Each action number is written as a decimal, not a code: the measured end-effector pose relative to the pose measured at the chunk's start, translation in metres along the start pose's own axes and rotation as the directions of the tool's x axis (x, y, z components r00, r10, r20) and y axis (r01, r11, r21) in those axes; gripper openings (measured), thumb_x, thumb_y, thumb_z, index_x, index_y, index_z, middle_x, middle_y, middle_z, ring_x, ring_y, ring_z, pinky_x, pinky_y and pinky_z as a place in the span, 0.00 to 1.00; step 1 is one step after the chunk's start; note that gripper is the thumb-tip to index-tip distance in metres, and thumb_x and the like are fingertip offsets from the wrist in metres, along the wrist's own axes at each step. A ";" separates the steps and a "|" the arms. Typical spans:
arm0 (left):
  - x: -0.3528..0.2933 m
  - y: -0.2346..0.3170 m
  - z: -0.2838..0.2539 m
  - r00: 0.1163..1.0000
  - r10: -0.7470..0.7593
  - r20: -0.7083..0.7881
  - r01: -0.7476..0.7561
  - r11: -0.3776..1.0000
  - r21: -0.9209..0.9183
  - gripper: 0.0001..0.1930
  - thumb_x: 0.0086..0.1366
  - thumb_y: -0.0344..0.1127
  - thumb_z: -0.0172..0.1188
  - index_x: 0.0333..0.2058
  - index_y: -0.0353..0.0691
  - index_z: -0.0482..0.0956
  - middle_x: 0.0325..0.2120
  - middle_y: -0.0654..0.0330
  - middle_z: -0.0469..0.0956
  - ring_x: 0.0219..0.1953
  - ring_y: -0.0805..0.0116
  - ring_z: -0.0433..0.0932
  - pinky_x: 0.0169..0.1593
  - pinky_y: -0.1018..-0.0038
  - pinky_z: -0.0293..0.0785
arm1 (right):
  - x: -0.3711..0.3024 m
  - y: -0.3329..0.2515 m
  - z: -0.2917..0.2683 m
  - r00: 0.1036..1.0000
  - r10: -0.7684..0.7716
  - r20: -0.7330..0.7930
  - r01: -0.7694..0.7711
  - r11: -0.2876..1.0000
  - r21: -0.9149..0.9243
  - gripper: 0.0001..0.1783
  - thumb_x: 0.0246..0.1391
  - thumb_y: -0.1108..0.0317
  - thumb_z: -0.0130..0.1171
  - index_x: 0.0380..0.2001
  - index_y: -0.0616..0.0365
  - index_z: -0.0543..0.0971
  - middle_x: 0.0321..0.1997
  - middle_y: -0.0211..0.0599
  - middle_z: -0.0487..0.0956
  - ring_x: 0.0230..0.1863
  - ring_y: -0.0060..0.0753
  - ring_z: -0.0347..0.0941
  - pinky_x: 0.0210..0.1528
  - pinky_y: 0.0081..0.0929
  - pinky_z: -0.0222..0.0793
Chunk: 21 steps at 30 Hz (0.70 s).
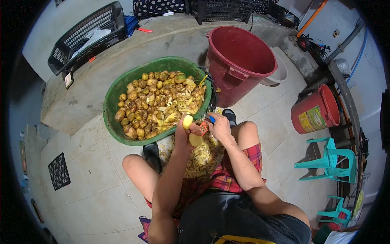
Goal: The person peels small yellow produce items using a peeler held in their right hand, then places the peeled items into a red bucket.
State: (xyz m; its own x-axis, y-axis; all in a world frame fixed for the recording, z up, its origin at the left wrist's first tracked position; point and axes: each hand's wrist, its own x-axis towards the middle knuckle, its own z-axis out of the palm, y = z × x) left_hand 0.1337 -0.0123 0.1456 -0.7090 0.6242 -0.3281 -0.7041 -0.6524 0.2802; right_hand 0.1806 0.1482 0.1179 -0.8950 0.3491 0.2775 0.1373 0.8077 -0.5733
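Observation:
My left hand (pixel 183 137) is closed around a peeled yellow potato (pixel 187 122). A second smooth, pale yellow piece (pixel 195 140) shows against the same hand, lower down. Just to the right, my right hand (pixel 220 127) grips a small peeler (pixel 204 128) with an orange slotted part; a bit of blue shows at the fingers. Its blade cannot be made out. Beyond my hands, a green oval tub (pixel 109 118) holds many brown unpeeled potatoes (pixel 140 116) and, toward its right, pale peelings (pixel 185 103). More peelings (pixel 201 158) lie heaped below my hands, between my legs.
A tall red bin (pixel 227 87) stands right of the tub, a pale basin (pixel 280 75) behind it. Farther right are a red bucket (pixel 302 122) and green plastic chairs (pixel 337 160). A black crate (pixel 87 38) and a phone (pixel 69 80) rest on the concrete ledge (pixel 81 91).

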 end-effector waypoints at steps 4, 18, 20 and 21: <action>0.006 0.003 -0.021 0.999 0.010 0.034 -0.010 1.000 0.003 0.20 0.73 0.48 0.39 0.26 0.43 0.68 0.15 0.65 0.66 0.18 0.72 0.65 0.28 0.74 0.67 | 0.005 -0.002 -0.010 0.997 0.075 0.032 -0.075 0.997 -0.008 0.17 0.48 0.63 0.66 0.42 0.54 0.81 0.37 0.49 0.80 0.39 0.54 0.77 0.41 0.42 0.73; 0.024 -0.061 -0.065 0.926 -0.213 -0.312 0.227 0.974 0.006 0.18 0.74 0.50 0.42 0.47 0.42 0.67 0.29 0.60 0.71 0.28 0.67 0.72 0.29 0.71 0.71 | 0.023 0.044 -0.072 0.932 0.107 -0.345 -0.128 0.991 -0.037 0.18 0.44 0.70 0.65 0.43 0.52 0.79 0.35 0.47 0.79 0.37 0.55 0.77 0.40 0.44 0.72; 0.026 -0.067 -0.063 0.886 -0.252 -0.390 0.287 0.957 0.035 0.18 0.73 0.52 0.39 0.46 0.44 0.68 0.29 0.60 0.72 0.27 0.66 0.72 0.27 0.69 0.71 | 0.021 0.040 -0.079 0.941 0.105 -0.322 -0.145 0.984 -0.103 0.22 0.40 0.74 0.63 0.43 0.49 0.79 0.34 0.43 0.77 0.36 0.53 0.76 0.38 0.46 0.72; 0.027 -0.071 -0.062 0.884 -0.256 -0.392 0.296 0.954 0.043 0.18 0.73 0.52 0.39 0.46 0.44 0.68 0.29 0.60 0.72 0.27 0.66 0.72 0.27 0.69 0.71 | 0.020 0.041 -0.082 0.938 0.115 -0.328 -0.155 0.983 -0.100 0.22 0.40 0.74 0.63 0.43 0.49 0.79 0.34 0.43 0.77 0.36 0.53 0.76 0.38 0.46 0.72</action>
State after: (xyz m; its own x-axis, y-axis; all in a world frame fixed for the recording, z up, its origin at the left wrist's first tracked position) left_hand 0.1671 0.0242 0.0612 -0.4306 0.5503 -0.7154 -0.8833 -0.4197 0.2088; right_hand 0.2026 0.2269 0.1631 -0.6841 0.5759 0.4476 0.3159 0.7871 -0.5298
